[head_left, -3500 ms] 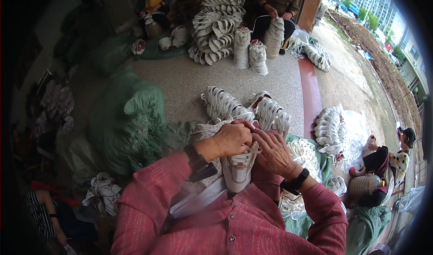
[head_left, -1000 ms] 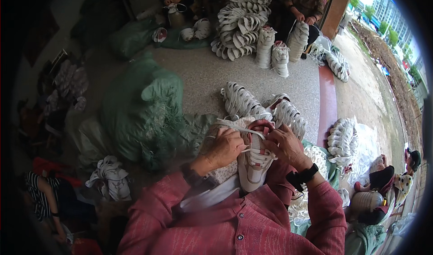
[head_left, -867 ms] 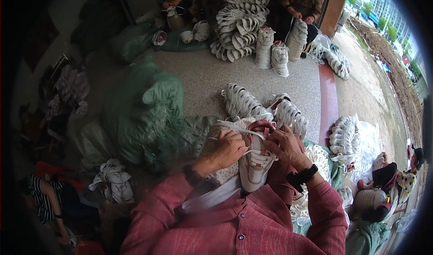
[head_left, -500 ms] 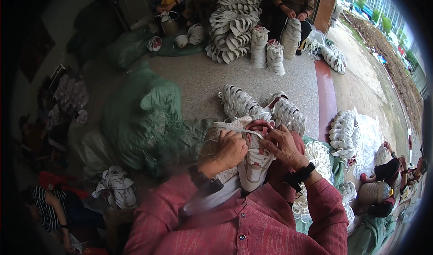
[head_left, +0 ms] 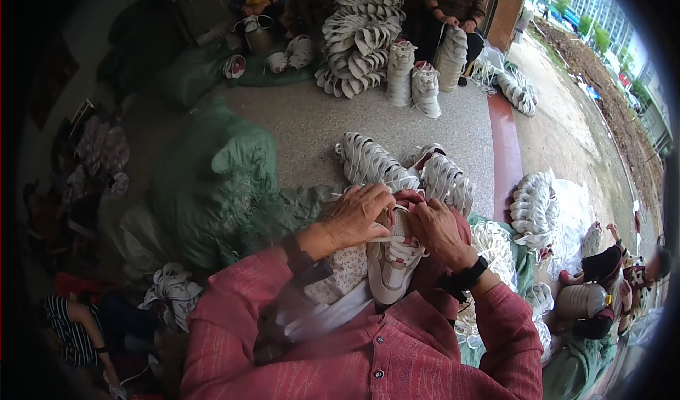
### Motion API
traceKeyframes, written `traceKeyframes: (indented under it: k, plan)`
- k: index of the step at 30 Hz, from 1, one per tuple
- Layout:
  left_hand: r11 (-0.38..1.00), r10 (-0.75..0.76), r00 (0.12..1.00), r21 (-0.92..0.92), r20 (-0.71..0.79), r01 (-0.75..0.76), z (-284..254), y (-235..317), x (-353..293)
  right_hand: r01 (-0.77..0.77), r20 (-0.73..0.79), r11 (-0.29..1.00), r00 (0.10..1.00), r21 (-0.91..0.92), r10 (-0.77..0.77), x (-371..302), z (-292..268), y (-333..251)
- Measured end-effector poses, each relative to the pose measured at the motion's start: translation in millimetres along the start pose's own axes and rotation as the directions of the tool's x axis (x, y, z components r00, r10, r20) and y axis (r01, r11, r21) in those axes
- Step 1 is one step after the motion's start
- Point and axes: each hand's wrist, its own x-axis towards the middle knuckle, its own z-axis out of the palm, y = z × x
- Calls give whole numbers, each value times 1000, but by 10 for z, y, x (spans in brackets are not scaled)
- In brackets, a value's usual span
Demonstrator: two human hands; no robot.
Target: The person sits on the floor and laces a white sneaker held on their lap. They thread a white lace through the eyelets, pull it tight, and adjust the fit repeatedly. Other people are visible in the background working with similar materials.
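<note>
A beige and white shoe upper (head_left: 388, 276) with a dark red lining lies in my lap, toe toward me, a white shoelace (head_left: 388, 240) crossing its front. At its left eyelet edge my left hand (head_left: 358, 216) is closed, thumb and fingers pinched at the lace; the fingers partly cover the pinch. My right hand (head_left: 440, 233) grips the opposite edge near the collar, fingers bent over it. Under the shoe, a flowered cloth (head_left: 340, 276) covers my left leg.
Just beyond my hands, two rows of nested shoe uppers (head_left: 375, 161) lie on the floor. A big green sack (head_left: 227, 180) stands to the left. White laces (head_left: 492, 248) hang at my right. Further off, seated people handle stacked uppers (head_left: 452, 59); a plastic jug (head_left: 582, 301) is at right.
My left hand has moved up and closer to the shoe's opening, and the lace stretched out beside it no longer shows. My right hand stays at the shoe's right edge.
</note>
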Motion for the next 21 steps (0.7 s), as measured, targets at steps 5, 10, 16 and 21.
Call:
traceKeyframes:
  k: [5,10,16,21]
  plan:
    - [967,171,956,-229,239,-116,-149,-145,192,-289,9,741,934,606,356,-139,-27,-100]
    - [948,184,956,-299,230,-110,-132,-206,77,-171,220,-153,890,973,399,-333,-288,-61]
    - [926,201,948,-364,247,-102,-165,-276,-34,35,24,-82,784,996,621,-848,-914,758]
    - [922,217,916,-378,339,-78,-200,-324,30,-600,-186,680,791,-422,583,-1207,-894,1012]
